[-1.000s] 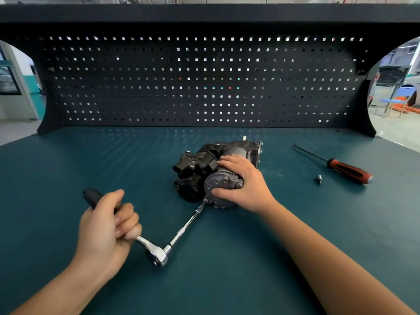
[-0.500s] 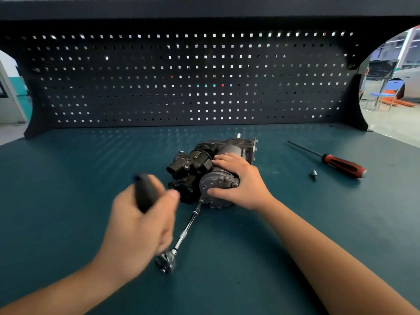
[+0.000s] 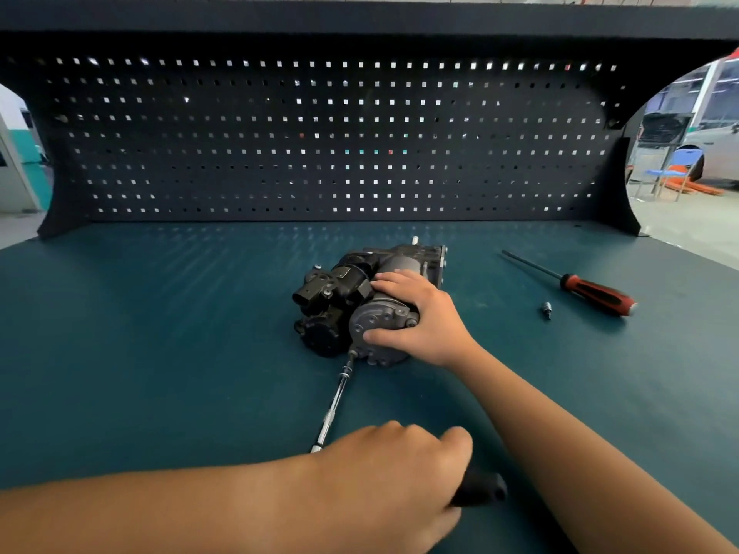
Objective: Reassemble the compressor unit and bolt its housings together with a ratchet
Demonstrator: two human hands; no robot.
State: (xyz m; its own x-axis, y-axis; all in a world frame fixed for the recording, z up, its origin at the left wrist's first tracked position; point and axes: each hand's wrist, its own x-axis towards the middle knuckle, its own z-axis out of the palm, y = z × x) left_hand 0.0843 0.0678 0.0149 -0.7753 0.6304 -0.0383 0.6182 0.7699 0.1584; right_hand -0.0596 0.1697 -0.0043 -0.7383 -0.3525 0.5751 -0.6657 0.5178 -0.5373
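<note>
Compressor unit (image 3: 360,297) under right hand (image 3: 424,317); left hand (image 3: 396,477) grips ratchet (image 3: 334,405).

On the bench (image 3: 160,353) the compressor (image 3: 340,301) sits before the pegboard (image 3: 320,133); to your right, the screwdriver (image 3: 592,291) — bit (image 3: 547,311) just nearer you.

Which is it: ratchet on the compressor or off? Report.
On: the ratchet extension's tip sits against the compressor housing; the left hand grips its handle.

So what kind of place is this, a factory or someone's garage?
Probably a vehicle repair workshop: a teal workbench with a black pegboard back, a compressor unit with a ratchet on it, a red-handled screwdriver nearby, and a vehicle parked beyond on the right.
</note>
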